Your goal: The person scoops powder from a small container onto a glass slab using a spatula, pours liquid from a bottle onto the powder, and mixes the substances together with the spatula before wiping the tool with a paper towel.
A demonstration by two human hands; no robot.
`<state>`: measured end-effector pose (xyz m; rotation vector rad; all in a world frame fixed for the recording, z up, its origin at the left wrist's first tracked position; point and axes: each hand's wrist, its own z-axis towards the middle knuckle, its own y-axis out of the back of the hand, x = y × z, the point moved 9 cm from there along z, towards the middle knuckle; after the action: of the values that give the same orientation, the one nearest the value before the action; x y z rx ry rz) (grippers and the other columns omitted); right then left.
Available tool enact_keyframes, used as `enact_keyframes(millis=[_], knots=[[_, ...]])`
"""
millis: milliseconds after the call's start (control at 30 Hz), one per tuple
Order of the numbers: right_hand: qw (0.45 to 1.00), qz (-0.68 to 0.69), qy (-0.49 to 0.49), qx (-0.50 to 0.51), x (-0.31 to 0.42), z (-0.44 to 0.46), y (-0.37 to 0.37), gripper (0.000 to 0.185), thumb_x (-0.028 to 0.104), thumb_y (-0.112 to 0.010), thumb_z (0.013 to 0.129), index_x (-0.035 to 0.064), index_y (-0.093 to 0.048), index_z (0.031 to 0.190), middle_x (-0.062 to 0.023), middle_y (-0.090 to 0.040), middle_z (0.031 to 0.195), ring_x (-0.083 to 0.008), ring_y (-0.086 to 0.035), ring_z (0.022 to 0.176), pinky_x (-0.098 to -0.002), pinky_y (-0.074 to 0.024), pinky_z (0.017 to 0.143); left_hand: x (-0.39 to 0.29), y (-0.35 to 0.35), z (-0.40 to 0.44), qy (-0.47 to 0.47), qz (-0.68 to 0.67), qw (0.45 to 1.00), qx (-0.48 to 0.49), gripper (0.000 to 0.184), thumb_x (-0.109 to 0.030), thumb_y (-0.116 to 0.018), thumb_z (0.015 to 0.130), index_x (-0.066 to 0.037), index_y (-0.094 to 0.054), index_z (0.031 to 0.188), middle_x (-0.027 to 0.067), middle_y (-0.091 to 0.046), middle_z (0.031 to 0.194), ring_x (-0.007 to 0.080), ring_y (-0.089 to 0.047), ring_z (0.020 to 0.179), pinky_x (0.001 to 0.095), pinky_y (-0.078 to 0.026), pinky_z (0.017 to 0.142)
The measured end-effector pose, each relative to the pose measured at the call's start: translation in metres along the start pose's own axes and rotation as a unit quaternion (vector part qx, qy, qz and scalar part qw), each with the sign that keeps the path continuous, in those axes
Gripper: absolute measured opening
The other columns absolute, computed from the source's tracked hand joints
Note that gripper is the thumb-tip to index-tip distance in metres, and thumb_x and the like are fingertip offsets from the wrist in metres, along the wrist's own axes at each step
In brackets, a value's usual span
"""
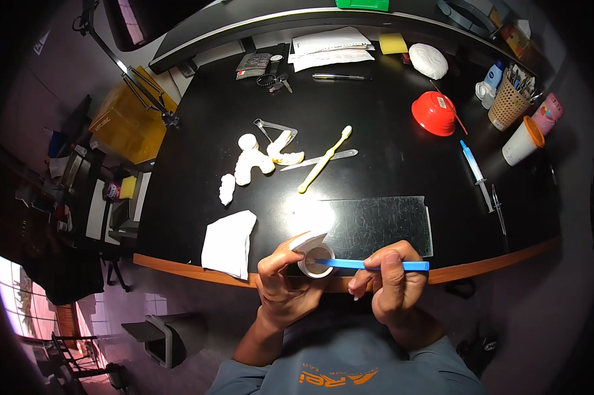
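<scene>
My left hand (284, 286) is closed around a small white cup (328, 268) at the table's front edge. A white piece (305, 243), perhaps folded paper, lies between its fingers and the cup's rim. My right hand (397, 283) pinches a blue spatula-like stick (343, 263), held level with its tip inside the cup. The cup's contents look greyish and cannot be made out clearly. Just beyond my hands lies a scratched glass-like plate (376, 227). A folded white tissue (228, 243) rests left of my left hand.
Farther back lie dental casts (252, 164), a yellow double-ended tool (325, 160) and a metal spatula (343, 155). A red bowl (432, 113), a syringe (475, 168), tweezers (498, 210) and a white cup with an orange rim (522, 141) are at the right. Papers (330, 47) sit behind.
</scene>
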<state>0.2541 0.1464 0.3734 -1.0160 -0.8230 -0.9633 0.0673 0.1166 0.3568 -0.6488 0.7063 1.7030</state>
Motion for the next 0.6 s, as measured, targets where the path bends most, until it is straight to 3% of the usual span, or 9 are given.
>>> enact_keyframes(millis=[267,567,600], knots=[[0.999,0.028,-0.029,-0.024,-0.0030,0.0040,0.0041,0.032,0.019,-0.044,0.122,-0.0038,-0.060,0.105,-0.0171,-0.069,0.068,-0.0193,-0.068,0.056,-0.0336,-0.0592,0.052,-0.0040,-0.0007,0.0046,-0.002,-0.003,1.000,-0.006,0.077,0.009,-0.095,0.083,-0.007,-0.044,0.138,0.0296,-0.069,0.138,0.0315,-0.079,0.117,0.0381,-0.065,0.096],[0.999,0.027,-0.007,-0.025,0.0009,0.0045,0.0063,0.033,0.020,-0.044,0.122,-0.0032,-0.060,0.105,-0.0169,-0.069,0.067,-0.0187,-0.069,0.056,-0.0317,-0.0583,0.050,-0.0045,0.0015,0.0057,-0.021,0.035,0.999,-0.019,0.074,0.003,-0.099,0.081,-0.006,-0.049,0.136,0.0261,-0.073,0.132,0.0297,-0.080,0.113,0.0378,-0.065,0.093],[0.999,0.030,-0.005,-0.027,0.0014,0.0041,0.0068,0.033,0.020,-0.044,0.122,-0.0031,-0.060,0.105,-0.0167,-0.069,0.067,-0.0187,-0.069,0.056,-0.0315,-0.0581,0.050,-0.0049,0.0010,0.0063,-0.013,0.043,0.999,-0.010,0.075,0.005,-0.098,0.081,-0.006,-0.047,0.135,0.0277,-0.072,0.133,0.0329,-0.079,0.117,0.0394,-0.066,0.095]])
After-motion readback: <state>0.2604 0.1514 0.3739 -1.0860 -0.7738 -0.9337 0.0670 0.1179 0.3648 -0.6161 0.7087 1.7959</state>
